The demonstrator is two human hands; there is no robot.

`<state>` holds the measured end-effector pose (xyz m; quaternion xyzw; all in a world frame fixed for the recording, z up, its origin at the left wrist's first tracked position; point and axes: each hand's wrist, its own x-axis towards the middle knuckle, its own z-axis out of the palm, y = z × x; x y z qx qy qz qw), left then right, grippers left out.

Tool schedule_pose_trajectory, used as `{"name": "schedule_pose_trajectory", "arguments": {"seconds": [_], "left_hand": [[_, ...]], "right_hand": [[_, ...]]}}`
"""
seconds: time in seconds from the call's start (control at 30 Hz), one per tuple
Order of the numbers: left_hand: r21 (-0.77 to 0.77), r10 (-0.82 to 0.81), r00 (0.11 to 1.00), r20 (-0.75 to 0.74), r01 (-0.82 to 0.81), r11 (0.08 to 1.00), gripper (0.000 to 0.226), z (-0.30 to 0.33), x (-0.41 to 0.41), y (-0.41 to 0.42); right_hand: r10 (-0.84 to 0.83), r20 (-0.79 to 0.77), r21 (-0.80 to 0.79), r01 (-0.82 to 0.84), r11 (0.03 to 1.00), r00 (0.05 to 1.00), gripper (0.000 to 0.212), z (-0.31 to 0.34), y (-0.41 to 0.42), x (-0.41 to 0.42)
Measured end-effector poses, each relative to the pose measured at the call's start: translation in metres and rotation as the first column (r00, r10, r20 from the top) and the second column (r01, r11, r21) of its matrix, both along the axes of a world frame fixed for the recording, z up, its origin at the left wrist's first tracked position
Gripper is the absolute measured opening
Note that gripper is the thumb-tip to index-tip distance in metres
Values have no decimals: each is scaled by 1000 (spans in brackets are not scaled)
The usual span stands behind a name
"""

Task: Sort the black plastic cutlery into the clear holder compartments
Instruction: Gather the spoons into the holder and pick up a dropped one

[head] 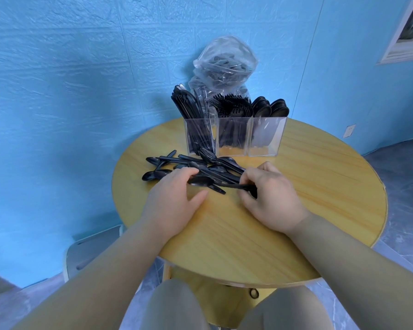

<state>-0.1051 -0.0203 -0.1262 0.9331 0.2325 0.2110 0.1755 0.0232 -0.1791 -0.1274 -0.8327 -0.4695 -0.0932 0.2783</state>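
Head view. No brand, label or readable writing shows on any item.

The clear holder (235, 136) stands at the far side of the round wooden table (320, 186), with three compartments side by side. The left compartment holds knives (188, 103), the middle one forks (231, 107), the right one spoons (270, 108), all black and standing upright.

In front of the holder, toward its left end, lies the loose pile of cutlery (200, 166), mostly spoons with crossed handles. The pile's far edge lies just beside the holder's left compartment.

The right hand (270, 194) is nearer the viewer than the holder's right half. Its fingers are curled and pinch one end of a black piece (227, 185), which extends leftward toward the pile. Which kind of piece it is cannot be told, as the gripped end is hidden under the fingers.

The left hand (174, 196) rests fingers-forward on the near edge of the pile, fingers fairly straight and touching the cutlery, thumb spread on the table. Nothing is clasped in it.

Behind the holder, a clear plastic bag (224, 60) leans against the blue wall (81, 79); its dark contents are blurred. The lower parts of the held cutlery are hard to make out through the holder's reflections.
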Motion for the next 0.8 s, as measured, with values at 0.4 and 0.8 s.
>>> {"name": "schedule_pose_trajectory", "arguments": {"seconds": [0.4,0.8], "left_hand": [[-16,25,942,334,-21,1000,18,1,-4,2],[-414,248,820,515,-15,910,24,16,-9,1]], "right_hand": [[-268,17,117,264,957,963,15,-4,1,7],[-187,69,-195,197,961,980,35,-2,4,6]]}}
